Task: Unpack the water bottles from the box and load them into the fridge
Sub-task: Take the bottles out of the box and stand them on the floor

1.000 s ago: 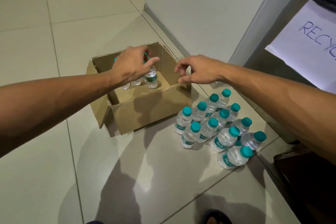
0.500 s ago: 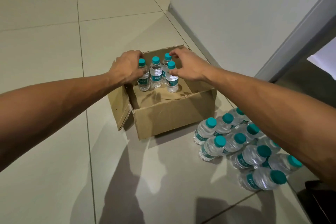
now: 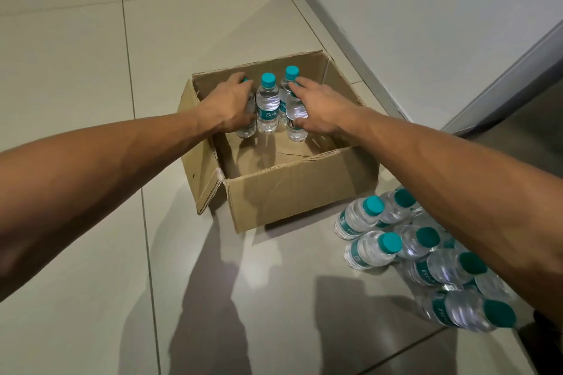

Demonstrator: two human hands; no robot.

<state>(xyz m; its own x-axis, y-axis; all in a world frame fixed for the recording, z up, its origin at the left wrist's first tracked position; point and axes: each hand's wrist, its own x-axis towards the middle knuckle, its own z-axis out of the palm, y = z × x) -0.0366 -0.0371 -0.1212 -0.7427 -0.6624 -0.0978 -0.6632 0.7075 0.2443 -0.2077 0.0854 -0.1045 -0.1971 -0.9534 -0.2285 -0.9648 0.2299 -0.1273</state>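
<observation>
Standing upright inside the open cardboard box [image 3: 292, 192] are four clear water bottles [image 3: 267, 106] with teal caps. Left hand [image 3: 231, 106] grips one; right hand [image 3: 320, 106] grips another. More bottles [image 3: 365, 216] cluster on the floor [image 3: 76, 70] beside it.

Indoor room, likely a home

Pale floor tiles [image 3: 76, 39] are being met by a plain white wall [image 3: 426, 9].

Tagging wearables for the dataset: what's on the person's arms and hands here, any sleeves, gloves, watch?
Nothing worn that shows. Left hand and right hand are bare: no gloves, rings or watch. Both forearms are bare to the frame edge, no sleeve, band or marking in view.
</observation>
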